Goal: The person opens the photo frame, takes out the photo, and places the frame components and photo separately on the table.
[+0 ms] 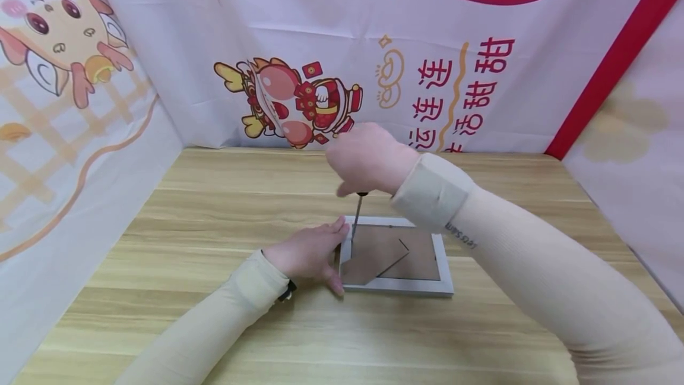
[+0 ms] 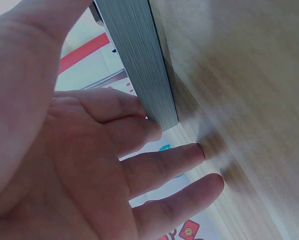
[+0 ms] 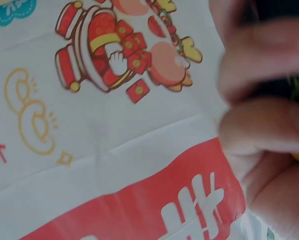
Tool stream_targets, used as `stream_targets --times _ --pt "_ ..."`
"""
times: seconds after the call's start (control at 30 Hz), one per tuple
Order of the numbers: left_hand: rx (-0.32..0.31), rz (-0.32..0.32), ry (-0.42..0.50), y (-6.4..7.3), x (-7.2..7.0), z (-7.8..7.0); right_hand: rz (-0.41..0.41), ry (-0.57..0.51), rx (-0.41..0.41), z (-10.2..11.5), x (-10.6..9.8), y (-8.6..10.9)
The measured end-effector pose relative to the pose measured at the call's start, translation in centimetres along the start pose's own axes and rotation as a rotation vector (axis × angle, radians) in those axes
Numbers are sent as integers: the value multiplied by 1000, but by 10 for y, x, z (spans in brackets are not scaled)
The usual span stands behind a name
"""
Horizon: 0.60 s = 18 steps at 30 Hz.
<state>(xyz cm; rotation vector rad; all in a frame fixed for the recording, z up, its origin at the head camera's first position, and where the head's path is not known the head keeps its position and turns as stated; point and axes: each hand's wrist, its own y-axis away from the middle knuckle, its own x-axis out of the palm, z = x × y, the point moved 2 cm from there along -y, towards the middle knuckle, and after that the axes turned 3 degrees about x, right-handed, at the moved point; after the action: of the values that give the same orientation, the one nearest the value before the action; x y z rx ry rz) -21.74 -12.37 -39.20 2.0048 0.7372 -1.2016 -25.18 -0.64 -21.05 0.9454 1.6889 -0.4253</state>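
Note:
A picture frame (image 1: 446, 266) with a silver-grey border lies face down on the wooden table, its brown backing board (image 1: 422, 248) upward. My left hand (image 1: 312, 254) holds the frame's left end, thumb near the front corner and fingers at the back corner. In the left wrist view, two fingertips (image 2: 152, 131) touch the frame's side (image 2: 139, 60), and two other fingers reach past it. Above the frame, my right hand (image 1: 369, 159) grips a screwdriver; its thin metal shaft (image 1: 356, 215) points down to the backing's left edge. The dark handle (image 3: 279, 10) is mostly hidden by curled fingers.
The light wooden table (image 1: 214, 207) extends around the frame. A printed cloth (image 1: 299, 22) with red and cartoon figures hangs behind it, with more cloth on the left and right sides. A dark band (image 1: 287, 291) shows at my left wrist.

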Motion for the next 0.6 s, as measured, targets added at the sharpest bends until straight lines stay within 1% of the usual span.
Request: stream_targets --times 0.13,0.2,0.27,0.3,0.37,0.5,0.6 --pt "19 -29 -30 0 1 1 111 -68 23 -21 11 11" --pt "28 -48 -40 1 1 0 156 -132 23 -34 19 17" --pt "34 -61 -46 1 1 -1 183 -203 24 -50 28 25" --pt "38 -65 -49 2 1 -2 177 -234 26 -59 33 29" --pt "42 -64 -47 3 0 -4 139 -284 35 -77 42 40" --pt "38 -50 -52 4 -2 -6 3 -410 72 -115 64 69" --pt "37 -46 -50 3 -2 -6 -98 -490 114 -141 86 92"
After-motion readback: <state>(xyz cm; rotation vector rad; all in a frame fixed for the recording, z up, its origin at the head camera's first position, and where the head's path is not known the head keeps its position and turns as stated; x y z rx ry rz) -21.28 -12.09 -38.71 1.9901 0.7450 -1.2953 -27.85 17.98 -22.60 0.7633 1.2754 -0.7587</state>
